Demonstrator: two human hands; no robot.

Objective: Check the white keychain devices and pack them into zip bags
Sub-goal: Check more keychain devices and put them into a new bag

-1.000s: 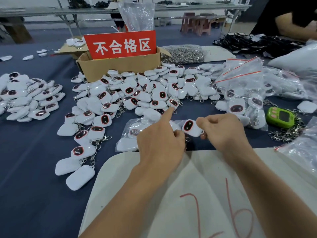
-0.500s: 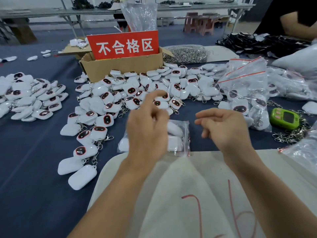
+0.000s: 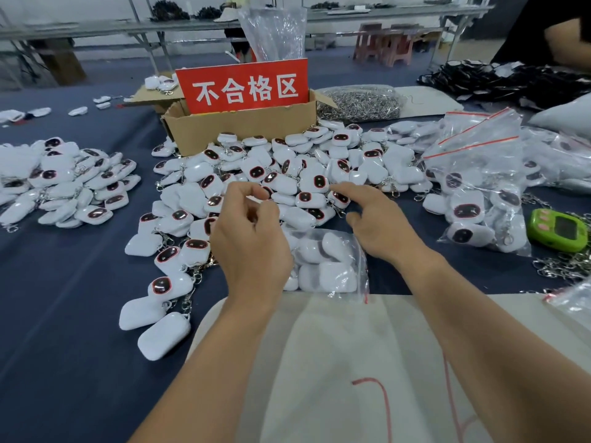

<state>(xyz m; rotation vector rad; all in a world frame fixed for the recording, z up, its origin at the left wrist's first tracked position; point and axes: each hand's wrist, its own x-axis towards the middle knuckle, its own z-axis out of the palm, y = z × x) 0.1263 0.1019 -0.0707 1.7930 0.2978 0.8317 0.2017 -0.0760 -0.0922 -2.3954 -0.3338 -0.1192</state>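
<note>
Nearest, a zip bag [image 3: 359, 251] holding white keychain devices [image 3: 332, 276] lies between the left hand [image 3: 252, 244], fingers curled with any grasp indiscernible, and the empty, loose-fingered right hand [image 3: 380, 228]; beyond, the loose device pile [image 3: 287, 183], then a cardboard box [image 3: 240, 129], contents hidden.

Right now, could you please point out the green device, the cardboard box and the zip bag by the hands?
Green device [image 3: 567, 227], head view, on its dark screen.
Cardboard box [image 3: 243, 129], head view, on the front wall.
Zip bag [image 3: 332, 270], head view, middle of its clear front.
</note>
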